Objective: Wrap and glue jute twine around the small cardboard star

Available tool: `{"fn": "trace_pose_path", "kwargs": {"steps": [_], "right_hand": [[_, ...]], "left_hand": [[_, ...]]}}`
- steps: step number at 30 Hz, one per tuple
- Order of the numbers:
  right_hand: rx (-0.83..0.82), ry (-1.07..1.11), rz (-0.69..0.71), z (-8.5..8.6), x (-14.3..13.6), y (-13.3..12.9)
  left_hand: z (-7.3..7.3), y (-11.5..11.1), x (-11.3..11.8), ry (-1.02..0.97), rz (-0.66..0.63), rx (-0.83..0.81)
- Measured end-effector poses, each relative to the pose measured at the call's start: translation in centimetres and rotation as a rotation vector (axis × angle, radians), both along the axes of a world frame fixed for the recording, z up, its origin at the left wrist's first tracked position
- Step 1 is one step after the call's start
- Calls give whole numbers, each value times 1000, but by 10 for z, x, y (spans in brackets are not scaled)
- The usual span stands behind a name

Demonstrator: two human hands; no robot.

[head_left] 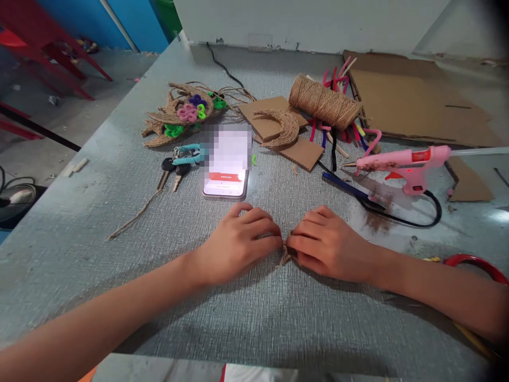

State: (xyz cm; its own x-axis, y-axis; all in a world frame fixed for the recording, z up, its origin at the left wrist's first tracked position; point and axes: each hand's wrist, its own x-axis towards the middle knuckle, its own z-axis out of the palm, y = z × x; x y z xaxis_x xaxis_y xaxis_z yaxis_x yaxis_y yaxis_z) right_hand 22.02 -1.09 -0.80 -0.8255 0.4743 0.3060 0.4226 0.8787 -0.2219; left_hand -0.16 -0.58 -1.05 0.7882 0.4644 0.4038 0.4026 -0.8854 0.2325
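My left hand point(242, 241) and my right hand point(328, 241) meet near the middle of the grey table point(167, 297). Both have their fingers closed on a small piece of twine point(284, 255), whose loose ends stick out below the fingertips. Most of that piece is hidden by the fingers. Just beyond my left hand lies a lit phone point(225, 185). A twine-wrapped crescent point(284, 127) rests on cardboard pieces point(304, 153) further back, beside a twine spool point(324, 102).
Twine shapes with coloured flowers point(186, 112) lie at the back left, near keys point(175, 170). On the right are a pink glue gun point(413, 164) with its cord, a blue pen point(345, 187), red-handled scissors point(475, 261) and a cardboard sheet point(413, 101).
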Motion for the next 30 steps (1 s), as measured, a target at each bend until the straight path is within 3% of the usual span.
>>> {"fn": "trace_pose_path", "kwargs": {"steps": [7,18,30], "right_hand": [[-14,-40,12,4,1,1],[162,-144,29,12,2,1],[22,-111,37,15,4,7]], "left_hand": [[-1,-2,1,-17,19,13],[5,-3,0,50,-73,107],[2,-5,2,33,-10,64]]}}
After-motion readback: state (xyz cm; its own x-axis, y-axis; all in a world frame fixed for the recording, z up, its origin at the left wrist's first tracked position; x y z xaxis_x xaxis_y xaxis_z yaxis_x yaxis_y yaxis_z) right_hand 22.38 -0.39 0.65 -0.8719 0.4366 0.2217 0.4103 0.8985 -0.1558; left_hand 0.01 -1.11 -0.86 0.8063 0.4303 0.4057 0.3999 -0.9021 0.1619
